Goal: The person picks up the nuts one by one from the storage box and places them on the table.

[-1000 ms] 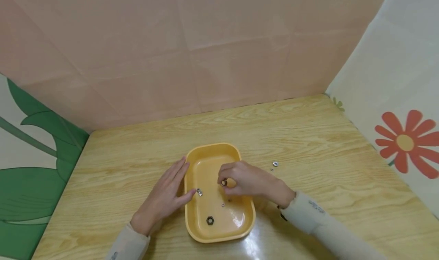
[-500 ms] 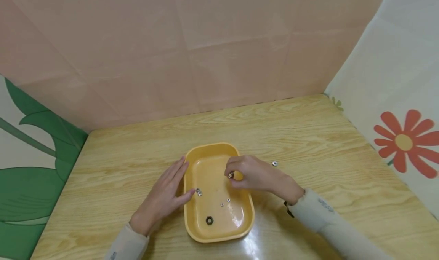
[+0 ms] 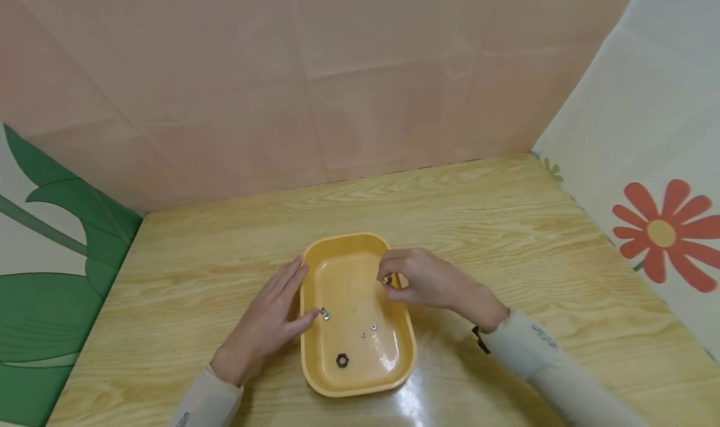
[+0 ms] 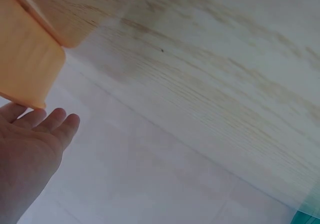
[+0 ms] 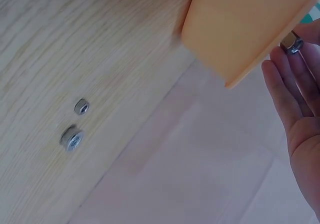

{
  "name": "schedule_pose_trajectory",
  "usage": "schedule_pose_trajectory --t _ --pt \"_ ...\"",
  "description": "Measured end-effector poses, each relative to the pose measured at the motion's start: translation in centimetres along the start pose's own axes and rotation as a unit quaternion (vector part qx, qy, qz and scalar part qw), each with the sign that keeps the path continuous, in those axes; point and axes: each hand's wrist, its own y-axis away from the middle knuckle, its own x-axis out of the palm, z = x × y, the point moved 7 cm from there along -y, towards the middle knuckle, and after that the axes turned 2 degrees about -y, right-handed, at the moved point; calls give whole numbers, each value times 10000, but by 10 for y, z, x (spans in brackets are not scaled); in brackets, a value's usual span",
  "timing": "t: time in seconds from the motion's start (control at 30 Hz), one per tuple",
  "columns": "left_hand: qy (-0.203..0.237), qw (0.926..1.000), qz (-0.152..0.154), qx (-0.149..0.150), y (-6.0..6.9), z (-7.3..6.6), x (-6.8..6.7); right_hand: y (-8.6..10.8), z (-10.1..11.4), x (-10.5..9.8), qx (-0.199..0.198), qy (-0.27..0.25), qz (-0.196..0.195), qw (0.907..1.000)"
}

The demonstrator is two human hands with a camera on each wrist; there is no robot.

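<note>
A yellow tray (image 3: 360, 391) stands on the table. My left hand (image 3: 261, 327) rests on its left rim with fingers extended and the thumb reaching over the edge. Over the tray's right rim, my right hand (image 3: 430, 280) pinches a metal nut (image 5: 291, 42) between thumb and fingers. Inside the tray lie a dark hex nut (image 3: 342, 360), two tiny nuts (image 3: 374, 327) and, beside my left thumb, small silver nuts (image 3: 325, 314) close together. In the left wrist view, my left fingertips touch the orange-looking tray wall (image 4: 30, 58).
On the wooden table (image 3: 225, 258), right of the tray, sit a small silver nut (image 5: 81, 106) and a larger flanged nut (image 5: 72, 138); my right hand and arm hide them in the head view. A pink sheet (image 3: 253, 102) hangs behind the table, and a flower-patterned sheet (image 3: 596, 133) at right.
My right hand has moved right and away from me, up to the tray's right rim, carrying the nut. It now covers the table nuts; a tiny nut inside the tray shows clearly. The left hand stays put.
</note>
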Motion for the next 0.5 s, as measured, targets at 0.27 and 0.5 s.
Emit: schedule_pose_trajectory --t 0.27,0.5 --pt "-36 9999 -104 42 0 -1 -1 6 -12 -16 -74 26 -334 9994" --pt "6 10000 21 -58 0 -1 -1 14 -28 -24 269 146 -283 9991"
